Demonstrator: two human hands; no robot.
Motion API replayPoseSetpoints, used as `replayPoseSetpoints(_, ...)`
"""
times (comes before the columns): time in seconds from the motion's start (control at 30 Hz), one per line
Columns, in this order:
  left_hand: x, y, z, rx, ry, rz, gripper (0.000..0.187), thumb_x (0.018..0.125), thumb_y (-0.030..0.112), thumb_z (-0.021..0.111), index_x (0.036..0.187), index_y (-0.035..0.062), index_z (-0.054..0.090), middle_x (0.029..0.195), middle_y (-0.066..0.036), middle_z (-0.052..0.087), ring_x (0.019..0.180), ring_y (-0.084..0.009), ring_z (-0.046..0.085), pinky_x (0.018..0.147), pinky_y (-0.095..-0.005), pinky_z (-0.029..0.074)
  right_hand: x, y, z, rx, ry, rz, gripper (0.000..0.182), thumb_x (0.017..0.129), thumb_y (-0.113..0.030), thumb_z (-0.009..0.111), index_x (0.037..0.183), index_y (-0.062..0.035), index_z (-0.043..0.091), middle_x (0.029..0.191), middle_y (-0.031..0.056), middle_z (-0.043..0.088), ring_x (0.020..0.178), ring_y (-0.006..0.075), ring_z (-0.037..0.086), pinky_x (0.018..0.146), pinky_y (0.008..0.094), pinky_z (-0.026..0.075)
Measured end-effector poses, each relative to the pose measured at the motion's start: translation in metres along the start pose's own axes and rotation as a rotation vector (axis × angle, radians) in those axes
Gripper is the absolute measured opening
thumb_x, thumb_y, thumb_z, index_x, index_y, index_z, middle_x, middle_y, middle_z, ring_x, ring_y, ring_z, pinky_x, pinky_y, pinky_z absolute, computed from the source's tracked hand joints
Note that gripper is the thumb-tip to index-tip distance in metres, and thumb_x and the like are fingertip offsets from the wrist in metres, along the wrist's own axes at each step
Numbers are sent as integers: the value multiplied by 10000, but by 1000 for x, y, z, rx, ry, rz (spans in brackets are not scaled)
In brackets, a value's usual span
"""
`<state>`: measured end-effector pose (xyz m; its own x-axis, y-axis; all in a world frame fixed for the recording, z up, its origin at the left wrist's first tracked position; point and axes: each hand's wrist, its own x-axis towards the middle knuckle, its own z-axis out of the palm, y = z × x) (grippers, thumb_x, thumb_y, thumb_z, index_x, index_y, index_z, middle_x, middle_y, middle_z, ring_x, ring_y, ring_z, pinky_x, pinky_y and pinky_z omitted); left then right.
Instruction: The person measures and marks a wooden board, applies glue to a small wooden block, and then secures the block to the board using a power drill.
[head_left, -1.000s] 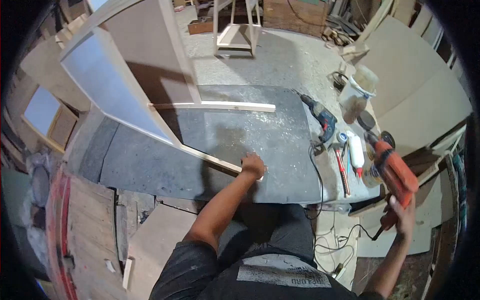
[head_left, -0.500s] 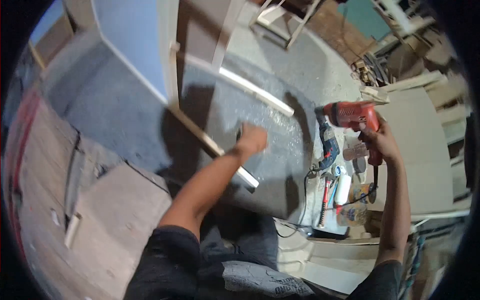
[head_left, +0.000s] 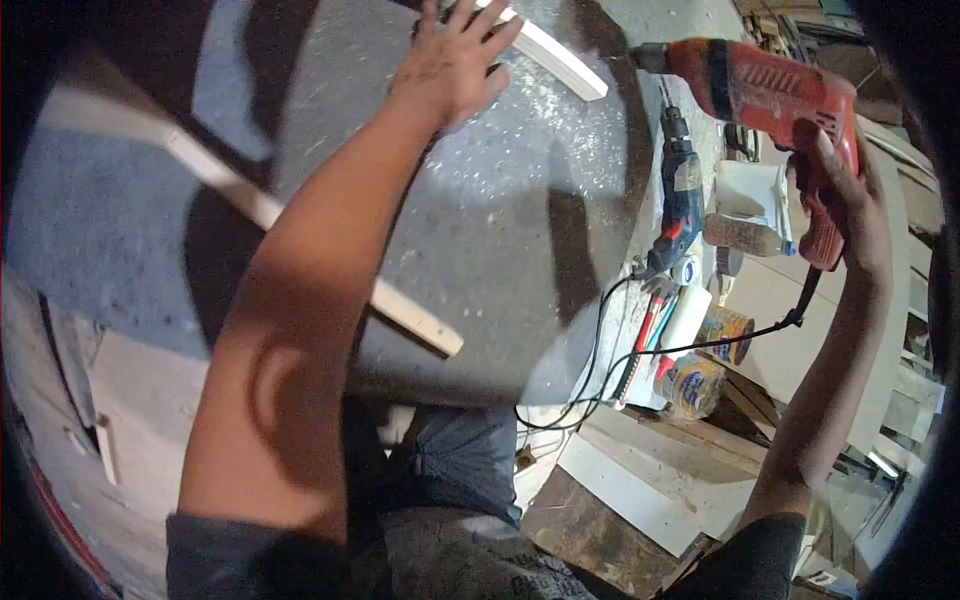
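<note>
A red corded power drill is in my right hand, its chuck pointing left over the right side of the grey worktop. My left hand reaches far forward with its fingers spread, fingertips at the near side of a white wooden strip. A second wooden strip runs beneath my left forearm, partly hidden by it. Close to the held drill, a dark blue power drill lies at the worktop's right edge.
Beside the blue drill are a clear plastic bottle, a white tube and labelled jars. The black cord loops across them. Boards lie lower right.
My left hand has gone from closed to spread and moved forward to the white strip. The red drill stays in my right hand, now larger in view. The view has shifted.
</note>
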<state>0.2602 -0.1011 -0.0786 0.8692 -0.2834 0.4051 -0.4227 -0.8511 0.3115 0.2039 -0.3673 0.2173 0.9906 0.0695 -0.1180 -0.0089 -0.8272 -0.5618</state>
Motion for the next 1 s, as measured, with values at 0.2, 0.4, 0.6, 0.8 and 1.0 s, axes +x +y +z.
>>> replayPoseSetpoints(0.2,2,2,2,100,29,-3,610,880,345,456,1417,69,367,1502,-149,296,1425,-340,160,1148,-561,13,42,30,1,-62,229,-85,625,877,-378,644,1364,-40,448,979,66,628,797,92,581,664,221,452)
replayPoseSetpoints(0.4,5,6,0,119,-13,-23,607,889,355,440,1421,74,361,1516,-148,268,1433,-330,136,1154,-545,-2,59,52,-6,-240,150,-43,810,781,-438,728,1411,-50,399,1133,101,607,907,123,598,781,263,489)
replayPoseSetpoints(0.6,7,6,-2,135,-73,-46,626,893,381,431,1435,81,338,1528,-140,243,1439,-322,114,1158,-537,-2,64,50,3,-1,27,-109,766,798,-375,731,1405,-45,400,1094,89,619,819,95,595,697,208,476)
replayPoseSetpoints(0.8,3,-1,19,265,58,-7,566,933,413,423,1462,259,291,1537,-23,241,1444,-248,115,1155,-545,41,64,45,7,-70,34,-64,698,835,-314,703,1398,-37,398,984,60,637,730,84,584,606,189,458)
replayPoseSetpoints(1.0,3,-4,21,271,43,-15,570,931,415,424,1463,270,282,1538,-13,238,1445,-238,112,1157,-542,32,66,49,21,115,232,-83,693,835,-304,706,1399,-44,399,1023,56,632,748,77,597,624,193,473)
